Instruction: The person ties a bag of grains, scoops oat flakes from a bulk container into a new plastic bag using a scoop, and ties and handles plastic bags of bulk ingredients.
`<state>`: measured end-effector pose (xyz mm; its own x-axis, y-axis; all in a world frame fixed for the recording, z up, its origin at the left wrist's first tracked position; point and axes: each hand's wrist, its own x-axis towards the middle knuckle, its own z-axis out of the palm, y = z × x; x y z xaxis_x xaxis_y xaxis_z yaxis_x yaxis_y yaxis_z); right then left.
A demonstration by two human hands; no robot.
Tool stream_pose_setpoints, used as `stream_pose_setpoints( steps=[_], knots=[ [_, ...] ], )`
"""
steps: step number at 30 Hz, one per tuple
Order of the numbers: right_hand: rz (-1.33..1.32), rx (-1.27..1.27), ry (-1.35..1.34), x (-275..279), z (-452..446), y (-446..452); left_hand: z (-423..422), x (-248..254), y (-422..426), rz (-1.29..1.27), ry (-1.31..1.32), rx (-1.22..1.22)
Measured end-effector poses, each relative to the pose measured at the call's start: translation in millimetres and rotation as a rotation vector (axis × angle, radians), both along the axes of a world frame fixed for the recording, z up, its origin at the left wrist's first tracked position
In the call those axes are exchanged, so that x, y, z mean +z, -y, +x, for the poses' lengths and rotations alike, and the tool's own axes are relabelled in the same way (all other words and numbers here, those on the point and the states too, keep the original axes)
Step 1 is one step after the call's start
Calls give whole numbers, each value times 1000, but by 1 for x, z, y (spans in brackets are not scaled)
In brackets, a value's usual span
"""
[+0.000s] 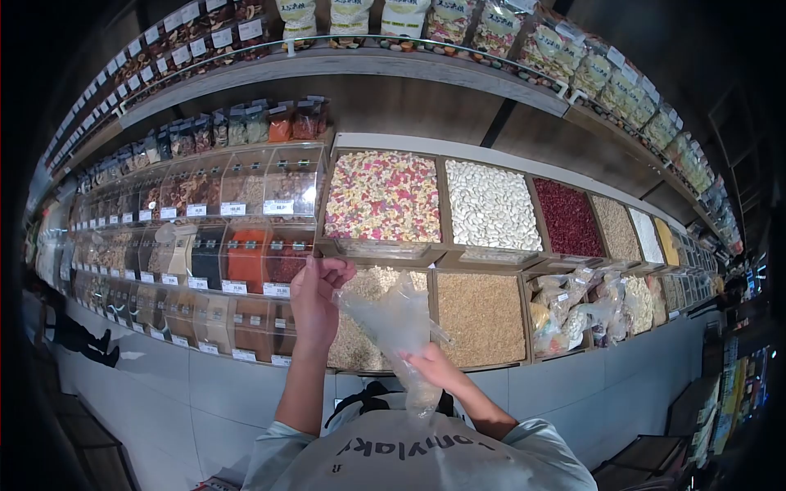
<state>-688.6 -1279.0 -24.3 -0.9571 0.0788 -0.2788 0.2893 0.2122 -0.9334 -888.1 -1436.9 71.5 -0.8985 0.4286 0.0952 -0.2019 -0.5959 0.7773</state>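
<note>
A clear plastic bag (393,315) hangs in front of my chest, its upper part spread and its lower end bunched. My right hand (431,366) is closed on the bag's lower part. My left hand (317,296) is raised at the bag's upper left corner, fingers loosely curled and apart, with nothing visible between them. Whether its edge touches the bag I cannot tell. Behind the bag lie a bin of pale mixed flakes (352,340) and a bin of tan grain (479,315).
Upper bins hold pink-and-yellow pieces (382,196), white beans (491,204) and dark red beans (566,217). Clear-lidded dispensers (246,196) line the left. Several filled plastic bags (573,307) lie in a bin at right. Packaged goods (405,20) stand on the upper shelf. A person's legs (82,335) show far left.
</note>
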Motion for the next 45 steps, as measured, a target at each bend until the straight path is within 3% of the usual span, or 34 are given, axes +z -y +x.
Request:
stream_pose_setpoints(
  steps=[1,3,5,7,8,9,11,15,17,18,19,20,21,23,27,30,33,35,37,39,41,43,44,45],
  knots=[
    [-36,-60,-13,4,-1,0,-4,2,3,23,-37,76],
    [-67,-140,-60,15,-1,1,-2,-18,2,43,-99,0],
    [-97,-225,-109,21,-5,0,20,-35,-7,-144,-133,-30],
    [-458,-483,-55,21,-7,-2,45,-75,-10,-187,-174,-395],
    [-460,-488,-53,23,-9,-3,60,-78,-15,-189,-212,-565],
    [-518,-523,-104,26,-12,-5,72,-81,-17,-190,-208,-569],
    [-576,-558,-157,36,-17,-7,87,-65,-18,-523,-559,-718],
    [-219,-438,-221,54,-20,2,79,-55,-22,-565,-604,-701],
    [-91,-393,-229,58,-22,8,79,-71,-21,-605,-525,-883],
    [31,-219,-410,60,-26,8,78,-80,-24,-605,-526,-883],
    [153,-43,-585,63,-29,10,78,-92,-28,-497,-768,-663],
    [61,8,-568,73,-33,18,79,-108,-33,-378,-993,-435],
    [60,3,-565,82,-36,24,83,-134,-40,-377,-991,-441],
    [352,202,-600,93,-39,32,97,-180,-51,-286,-709,-438],
    [442,296,-637,91,-37,35,112,-192,-50,-301,-297,-580],
    [436,246,-730,80,-36,29,108,-198,-35,-260,35,-622],
    [465,126,-667,103,-36,18,96,-205,-24,-158,273,-587],
    [444,86,-627,103,-28,5,81,-205,-25,-77,315,-565],
    [370,-231,-510,93,-20,-8,65,-190,-31,11,330,-570],
    [409,-269,-510,79,-12,-26,56,-157,-36,101,360,-634],
    [453,-316,-512,78,-8,-29,55,-157,-33,118,258,-609],
    [422,-160,-596,81,1,-21,51,-154,-27,-267,122,-871],
    [390,-20,-617,88,-1,-10,53,-156,-26,-269,122,-881],
    [553,212,-787,99,-4,-7,58,-162,-24,-282,242,-916]
  ],
)
